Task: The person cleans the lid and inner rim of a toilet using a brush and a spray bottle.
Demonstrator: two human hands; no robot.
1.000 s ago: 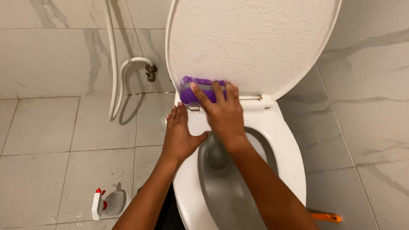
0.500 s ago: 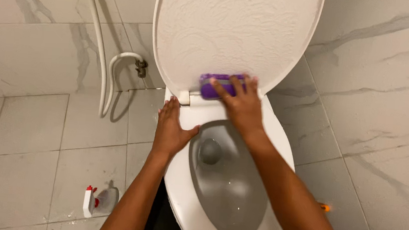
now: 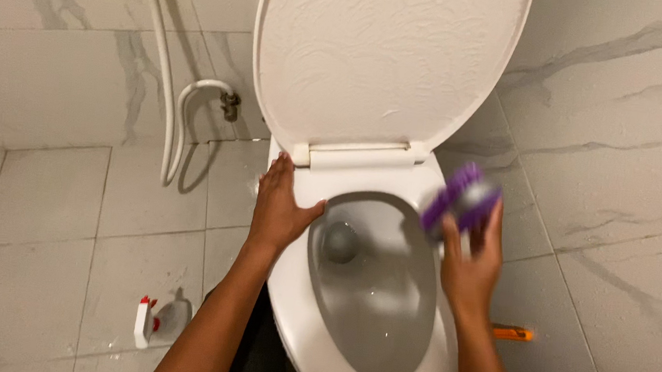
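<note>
Head view, surroundings: white toilet (image 3: 347, 371) with lid (image 3: 386, 55) raised, white hose (image 3: 166, 84) on the marble wall, spray bottle (image 3: 153, 324) on the floor tiles, orange item (image 3: 511, 333) (partly hidden by the forearm). Left hand (image 3: 279, 209) lies flat and open on the rim's left side. Right hand (image 3: 471, 270) grips a purple scrub brush (image 3: 460, 201), blurred, apparently bristled, above the rim's right side.

White marble-veined wall tiles (image 3: 616, 115) are meeting a pale tiled floor (image 3: 41, 216), where a white hose (image 3: 172, 128) is hanging beside a lying spray bottle (image 3: 163, 321) and an orange tool (image 3: 511, 333).
</note>
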